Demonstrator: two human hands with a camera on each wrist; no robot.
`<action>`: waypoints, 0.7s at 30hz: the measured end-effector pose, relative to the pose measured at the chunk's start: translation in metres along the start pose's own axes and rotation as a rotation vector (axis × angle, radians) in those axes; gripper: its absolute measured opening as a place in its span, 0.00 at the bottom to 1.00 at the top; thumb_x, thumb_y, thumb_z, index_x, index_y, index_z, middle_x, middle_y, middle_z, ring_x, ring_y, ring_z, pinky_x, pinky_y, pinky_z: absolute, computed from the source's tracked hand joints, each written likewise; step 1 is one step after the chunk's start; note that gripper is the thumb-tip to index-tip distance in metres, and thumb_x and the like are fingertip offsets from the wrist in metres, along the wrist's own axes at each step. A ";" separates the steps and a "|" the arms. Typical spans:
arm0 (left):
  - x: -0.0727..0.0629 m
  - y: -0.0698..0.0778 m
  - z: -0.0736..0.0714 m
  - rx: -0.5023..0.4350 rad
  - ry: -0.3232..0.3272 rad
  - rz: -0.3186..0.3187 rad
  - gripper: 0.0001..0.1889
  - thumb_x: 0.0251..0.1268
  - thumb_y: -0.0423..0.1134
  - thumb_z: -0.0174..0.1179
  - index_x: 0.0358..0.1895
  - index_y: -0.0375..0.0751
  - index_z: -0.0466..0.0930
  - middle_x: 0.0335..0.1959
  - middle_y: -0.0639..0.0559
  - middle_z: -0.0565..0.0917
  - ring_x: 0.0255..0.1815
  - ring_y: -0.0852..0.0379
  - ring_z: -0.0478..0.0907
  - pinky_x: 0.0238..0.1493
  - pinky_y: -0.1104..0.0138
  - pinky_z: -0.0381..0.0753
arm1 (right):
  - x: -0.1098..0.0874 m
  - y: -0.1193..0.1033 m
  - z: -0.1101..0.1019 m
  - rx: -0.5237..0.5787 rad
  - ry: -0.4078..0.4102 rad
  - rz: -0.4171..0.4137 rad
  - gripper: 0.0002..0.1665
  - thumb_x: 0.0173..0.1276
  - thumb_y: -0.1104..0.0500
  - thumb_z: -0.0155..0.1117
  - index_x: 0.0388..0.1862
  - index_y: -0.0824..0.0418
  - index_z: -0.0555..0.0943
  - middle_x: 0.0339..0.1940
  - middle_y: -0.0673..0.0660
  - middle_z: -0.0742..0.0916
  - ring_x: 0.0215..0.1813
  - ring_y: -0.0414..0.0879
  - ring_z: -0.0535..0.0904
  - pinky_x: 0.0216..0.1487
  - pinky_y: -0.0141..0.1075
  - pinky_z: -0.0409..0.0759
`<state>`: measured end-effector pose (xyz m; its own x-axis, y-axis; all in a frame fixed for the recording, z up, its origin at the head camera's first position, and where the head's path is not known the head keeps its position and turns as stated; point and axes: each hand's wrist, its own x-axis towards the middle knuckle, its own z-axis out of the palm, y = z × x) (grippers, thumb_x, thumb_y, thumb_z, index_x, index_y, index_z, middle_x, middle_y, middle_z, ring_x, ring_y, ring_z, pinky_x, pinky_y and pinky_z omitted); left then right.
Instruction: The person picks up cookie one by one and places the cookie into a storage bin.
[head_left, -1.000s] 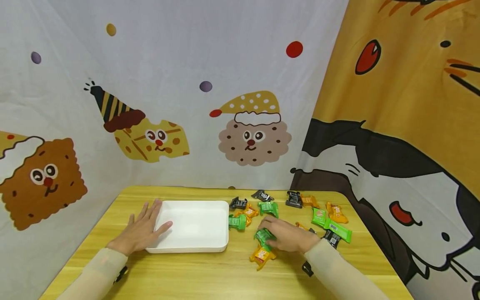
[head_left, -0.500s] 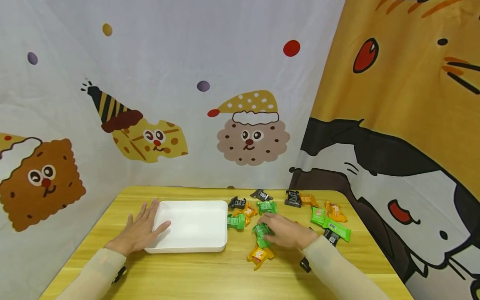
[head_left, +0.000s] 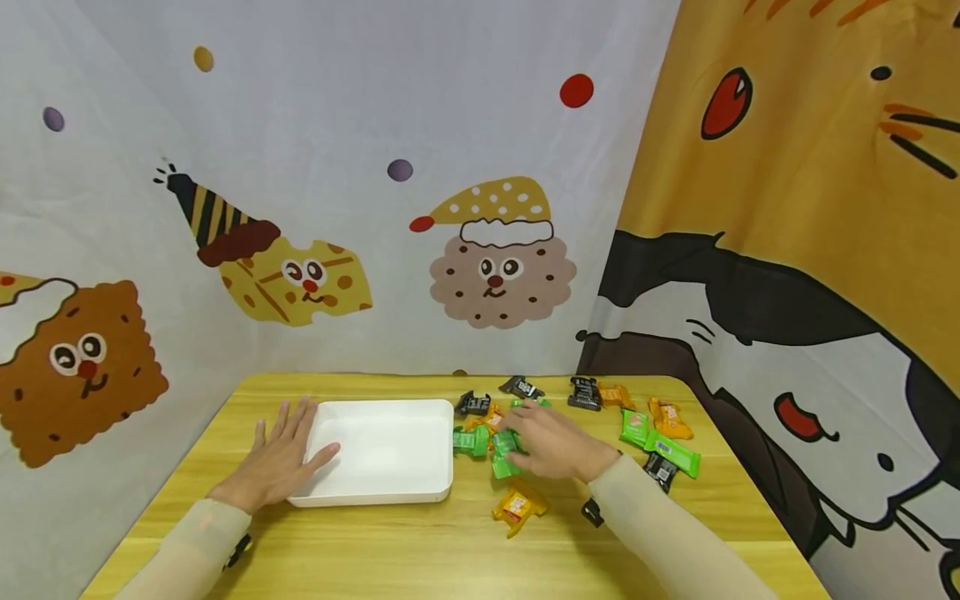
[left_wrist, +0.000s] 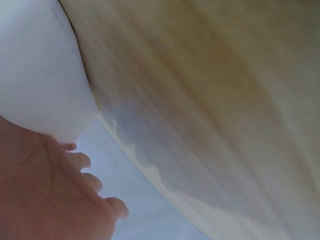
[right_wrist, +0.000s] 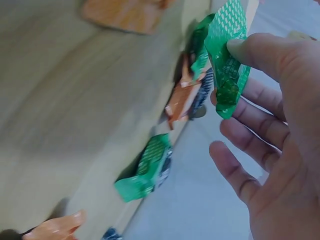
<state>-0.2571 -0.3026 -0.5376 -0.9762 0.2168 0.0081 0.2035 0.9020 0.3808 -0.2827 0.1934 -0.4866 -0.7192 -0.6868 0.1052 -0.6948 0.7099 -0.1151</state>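
In the head view my left hand (head_left: pixel 273 467) lies flat with spread fingers over the left rim of a white rectangular tray (head_left: pixel 375 454), the thumb reaching inside. My right hand (head_left: pixel 555 437) holds a small green-wrapped candy (right_wrist: pixel 227 62), pinched between thumb and fingers. The right wrist view shows it clear of the table. To its left, another green candy (head_left: pixel 470 442) sits against the tray's right side, with an orange one (head_left: pixel 492 418) behind it. A separate orange candy (head_left: pixel 517 507) rests on the table nearer to me.
Black candies (head_left: pixel 521 387) lie along the back of the wooden table (head_left: pixel 375 542). Farther right are orange candies (head_left: pixel 670 418), light green packets (head_left: pixel 673 454) and a black one (head_left: pixel 661 472). Another black piece (head_left: pixel 592 512) shows below my right forearm. A printed curtain (head_left: pixel 322 125) hangs behind.
My right hand has taken up the green candy from beside the near orange one and carried it left and slightly back. The left hand keeps its place on the tray.
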 end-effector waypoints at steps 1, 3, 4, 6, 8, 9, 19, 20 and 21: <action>0.000 0.000 0.000 -0.003 -0.003 -0.003 0.57 0.91 0.71 0.53 0.97 0.30 0.42 0.99 0.25 0.42 0.98 0.17 0.36 0.88 0.14 0.29 | 0.003 -0.002 -0.002 0.012 -0.005 0.004 0.26 0.81 0.49 0.81 0.72 0.57 0.89 0.69 0.54 0.94 0.69 0.52 0.90 0.78 0.52 0.89; 0.001 -0.001 0.001 -0.007 -0.002 -0.004 0.57 0.91 0.71 0.54 0.97 0.30 0.42 0.98 0.25 0.42 0.98 0.17 0.35 0.88 0.14 0.29 | 0.009 -0.008 -0.007 0.039 -0.021 0.014 0.26 0.82 0.49 0.80 0.73 0.57 0.88 0.70 0.55 0.93 0.70 0.52 0.90 0.78 0.51 0.90; 0.002 0.000 0.001 -0.010 -0.001 -0.004 0.57 0.90 0.71 0.54 0.97 0.30 0.41 0.98 0.25 0.41 0.98 0.17 0.35 0.87 0.14 0.28 | 0.012 -0.011 -0.009 0.052 -0.031 0.017 0.26 0.83 0.49 0.80 0.73 0.57 0.88 0.71 0.56 0.92 0.69 0.51 0.90 0.76 0.50 0.90; 0.002 0.000 0.000 -0.013 0.001 -0.004 0.57 0.90 0.71 0.54 0.97 0.30 0.41 0.98 0.25 0.41 0.98 0.17 0.34 0.88 0.14 0.28 | 0.020 -0.015 -0.012 0.063 -0.040 0.015 0.25 0.84 0.48 0.79 0.72 0.57 0.87 0.70 0.56 0.91 0.67 0.49 0.90 0.71 0.45 0.93; 0.002 0.000 0.000 -0.015 0.001 -0.004 0.58 0.90 0.71 0.54 0.97 0.30 0.41 0.99 0.25 0.41 0.98 0.18 0.34 0.88 0.14 0.28 | 0.028 -0.020 -0.015 0.058 -0.049 0.007 0.25 0.85 0.48 0.78 0.72 0.57 0.87 0.70 0.55 0.91 0.68 0.47 0.89 0.70 0.43 0.92; 0.002 0.000 0.000 -0.017 0.004 0.000 0.58 0.90 0.71 0.54 0.97 0.29 0.41 0.98 0.25 0.40 0.98 0.17 0.34 0.87 0.14 0.29 | 0.032 -0.022 -0.016 0.054 -0.052 -0.003 0.25 0.85 0.48 0.78 0.72 0.58 0.87 0.70 0.55 0.91 0.68 0.47 0.89 0.70 0.42 0.92; 0.003 -0.001 0.000 -0.007 0.006 -0.003 0.57 0.91 0.71 0.53 0.97 0.29 0.43 0.98 0.24 0.43 0.98 0.17 0.35 0.88 0.14 0.30 | 0.083 -0.054 -0.021 0.041 -0.109 -0.055 0.25 0.86 0.48 0.76 0.73 0.58 0.86 0.69 0.54 0.91 0.64 0.44 0.89 0.68 0.36 0.91; 0.003 -0.001 0.000 -0.010 0.006 -0.004 0.57 0.90 0.71 0.53 0.97 0.29 0.43 0.98 0.24 0.42 0.98 0.17 0.35 0.88 0.14 0.30 | 0.088 -0.057 -0.021 0.038 -0.116 -0.063 0.26 0.86 0.48 0.76 0.74 0.58 0.86 0.69 0.54 0.91 0.64 0.43 0.89 0.68 0.35 0.91; 0.003 -0.001 0.000 -0.009 0.004 -0.004 0.57 0.90 0.71 0.53 0.97 0.29 0.43 0.98 0.24 0.42 0.98 0.17 0.35 0.88 0.14 0.30 | 0.093 -0.060 -0.020 0.037 -0.120 -0.071 0.26 0.86 0.48 0.76 0.74 0.57 0.86 0.69 0.53 0.91 0.65 0.43 0.89 0.68 0.35 0.91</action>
<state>-0.2602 -0.3026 -0.5376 -0.9774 0.2113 0.0104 0.1986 0.8995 0.3892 -0.3077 0.0897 -0.4501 -0.6611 -0.7503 -0.0048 -0.7416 0.6544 -0.1477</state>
